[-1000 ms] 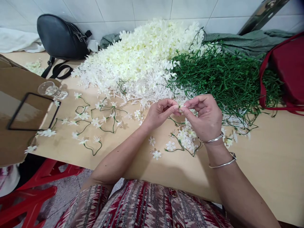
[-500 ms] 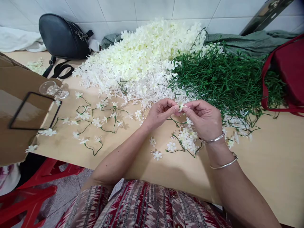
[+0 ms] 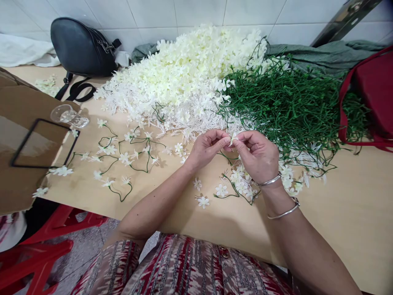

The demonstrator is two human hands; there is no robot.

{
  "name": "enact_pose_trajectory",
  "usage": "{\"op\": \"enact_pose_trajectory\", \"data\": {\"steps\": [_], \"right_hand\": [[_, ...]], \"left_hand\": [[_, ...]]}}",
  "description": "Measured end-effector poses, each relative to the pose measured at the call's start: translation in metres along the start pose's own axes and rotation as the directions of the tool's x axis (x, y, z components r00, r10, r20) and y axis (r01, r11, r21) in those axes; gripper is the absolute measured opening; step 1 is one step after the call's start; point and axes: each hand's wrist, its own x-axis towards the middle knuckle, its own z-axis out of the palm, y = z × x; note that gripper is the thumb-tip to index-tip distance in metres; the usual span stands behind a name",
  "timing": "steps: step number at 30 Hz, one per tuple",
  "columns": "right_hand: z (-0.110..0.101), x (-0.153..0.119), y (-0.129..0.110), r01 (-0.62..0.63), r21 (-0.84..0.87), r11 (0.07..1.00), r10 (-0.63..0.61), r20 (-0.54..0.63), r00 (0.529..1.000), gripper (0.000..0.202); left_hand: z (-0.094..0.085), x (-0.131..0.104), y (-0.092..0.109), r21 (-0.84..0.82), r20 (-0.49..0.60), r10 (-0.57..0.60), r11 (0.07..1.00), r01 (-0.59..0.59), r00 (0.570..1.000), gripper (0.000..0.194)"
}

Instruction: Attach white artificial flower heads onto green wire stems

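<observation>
Between my two hands is a small white artificial flower (image 3: 233,138), pinched in the fingertips above the table. My left hand (image 3: 210,148) is closed on it from the left, thumb against forefinger. From the right, my right hand (image 3: 259,155) pinches the same flower; two silver bangles circle that wrist. A green stem shows just below the fingers, but how it joins the flower is hidden. Under my right hand lies a cluster of loose white flowers (image 3: 241,180) with a green plastic stem (image 3: 231,194) among them.
Behind my hands rises a heap of white petals (image 3: 196,69), beside a pile of green stems (image 3: 294,102). Flowered stems (image 3: 124,157) lie to the left, near a clear plastic cup (image 3: 69,116) and a cardboard box (image 3: 27,123). A black bag (image 3: 81,49) and a red bag (image 3: 373,90) flank the heaps.
My right hand has shifted slightly left and turned a little, uncovering more white flowers to its right. My left hand is nearly still, and the flower stays pinched between them.
</observation>
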Motion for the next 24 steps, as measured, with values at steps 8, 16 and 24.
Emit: {"op": "enact_pose_trajectory", "data": {"steps": [8, 16, 24], "right_hand": [[0.005, 0.000, 0.004, -0.030, 0.030, 0.999, 0.032, -0.053, 0.998, 0.009], [0.009, 0.002, 0.011, -0.065, 0.068, 0.996, 0.068, -0.055, 0.996, 0.012], [-0.015, 0.012, 0.004, -0.019, 0.389, 0.921, 0.018, 0.006, 1.000, 0.032]], "left_hand": [[0.005, 0.000, 0.003, -0.018, -0.025, -0.007, 1.000, 0.007, 1.000, 0.054], [0.005, 0.001, 0.001, 0.012, -0.047, -0.051, 0.999, 0.052, 0.998, 0.063], [-0.022, 0.001, 0.025, -0.062, -0.201, 0.014, 0.998, -0.027, 0.980, 0.050]]}}
